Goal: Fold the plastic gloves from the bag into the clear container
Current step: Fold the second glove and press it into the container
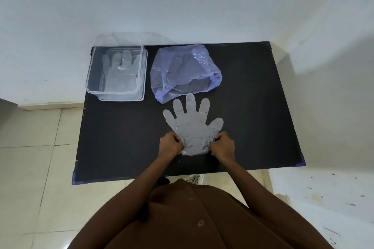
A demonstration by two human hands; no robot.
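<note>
Pinched the cuff end of a clear plastic glove from both sides: left hand clamped on its left edge, right hand clamped on its right edge, near the middle of the surface's near edge. Held it taut and flat, probably to smooth the film before the first fold. Lay spread on the dark surface, fingers fanned toward the far edge, thumb and little finger splayed out sideways.

Sat just beyond those fingertips, toward the far edge: the crumpled bluish bag, mouth turned toward the near right, one glove fingertip reaching its rim. Could not tell how many gloves remained inside.

Stood at the far-left corner, well apart from the hands: the clear container, already holding at least one glove lying open rather than tightly folded. Nothing blocked the way across to it, though the bag crowded the glove's fingertips for any fold forward.
</note>
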